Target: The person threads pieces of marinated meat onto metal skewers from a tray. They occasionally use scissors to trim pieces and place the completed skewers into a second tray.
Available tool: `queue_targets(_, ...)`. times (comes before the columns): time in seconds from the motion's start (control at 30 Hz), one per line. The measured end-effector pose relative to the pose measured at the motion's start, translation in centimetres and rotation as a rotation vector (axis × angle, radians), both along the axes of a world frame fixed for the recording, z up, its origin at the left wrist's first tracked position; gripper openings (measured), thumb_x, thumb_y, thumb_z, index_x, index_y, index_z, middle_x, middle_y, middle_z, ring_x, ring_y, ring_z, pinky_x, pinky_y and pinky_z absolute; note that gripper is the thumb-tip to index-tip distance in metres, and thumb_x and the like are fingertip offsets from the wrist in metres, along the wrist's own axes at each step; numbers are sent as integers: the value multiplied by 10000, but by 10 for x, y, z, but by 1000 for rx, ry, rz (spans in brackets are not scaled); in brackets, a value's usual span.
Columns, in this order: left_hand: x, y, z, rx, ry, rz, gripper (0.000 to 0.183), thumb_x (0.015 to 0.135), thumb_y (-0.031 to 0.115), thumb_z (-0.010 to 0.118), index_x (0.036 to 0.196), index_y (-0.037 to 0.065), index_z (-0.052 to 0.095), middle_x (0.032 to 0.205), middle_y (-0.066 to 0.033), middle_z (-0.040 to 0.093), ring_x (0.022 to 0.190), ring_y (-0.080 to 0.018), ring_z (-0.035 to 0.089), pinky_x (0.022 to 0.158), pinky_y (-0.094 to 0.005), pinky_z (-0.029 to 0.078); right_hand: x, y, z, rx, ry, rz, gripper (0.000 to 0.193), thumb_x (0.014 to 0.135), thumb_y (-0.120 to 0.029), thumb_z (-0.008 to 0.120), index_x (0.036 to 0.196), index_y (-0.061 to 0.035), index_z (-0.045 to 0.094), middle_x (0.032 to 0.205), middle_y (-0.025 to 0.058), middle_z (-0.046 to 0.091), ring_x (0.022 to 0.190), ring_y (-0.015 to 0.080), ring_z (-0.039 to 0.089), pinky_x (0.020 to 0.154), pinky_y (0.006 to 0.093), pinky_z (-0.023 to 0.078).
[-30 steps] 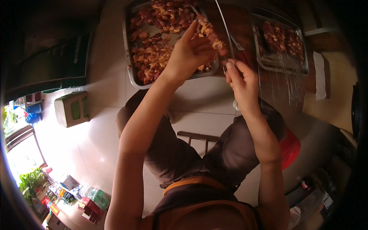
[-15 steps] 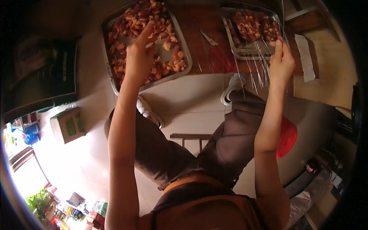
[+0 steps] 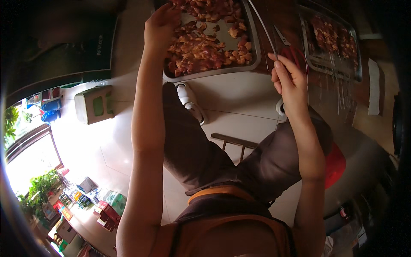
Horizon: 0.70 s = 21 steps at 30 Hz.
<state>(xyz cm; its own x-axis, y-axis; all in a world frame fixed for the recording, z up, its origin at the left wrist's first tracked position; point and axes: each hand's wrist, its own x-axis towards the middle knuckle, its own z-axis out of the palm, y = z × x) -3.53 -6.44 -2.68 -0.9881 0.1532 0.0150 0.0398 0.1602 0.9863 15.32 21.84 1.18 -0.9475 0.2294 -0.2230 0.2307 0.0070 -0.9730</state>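
Chunks of raw meat lie heaped in a large metal tray at the far side. Over that tray's left part is my left hand, its fingers dim and blurred against the meat, so their grip cannot be made out. My right hand pinches a thin metal skewer between thumb and fingertips, just right of the tray. The skewer points up and away, and I see no meat on its visible length. Farther right, a smaller metal tray holds meat threaded on skewers, their bare ends sticking out toward me.
Scissors with red handles lie on the dark wooden table between the trays. A white paper strip is at the right. Below are my legs, a wooden stool bar and a red round thing. A beige box stands left.
The view has swung, so the trays appear farther right. My right hand has left the smaller tray's side and come toward the large tray with the skewer. My left hand has shifted to the meat's left side.
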Motion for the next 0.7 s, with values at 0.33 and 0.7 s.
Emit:
queue_targets(0.33, 1, 36, -2, -817, 350, -101, 673, 728, 64, 702, 1360, 60, 473, 999, -254, 653, 904, -414, 646, 774, -460, 528, -3, -4, -18, -24, 63, 23, 211, 983, -116, 536, 1127, -5, 643, 814, 6, 621, 634, 34, 536, 541, 184, 410)
queue_targets(0.7, -7, 25, -15, -451, 395, -105, 731, 732, -71, 649, 1413, 11, 397, 1001, -167, 664, 908, -265, 665, 765, -341, 548, 1, -5, -15, -18, 66, 32, 216, 973, -115, 555, 1129, 8, 640, 816, 16, 630, 637, 36, 544, 529, 182, 405)
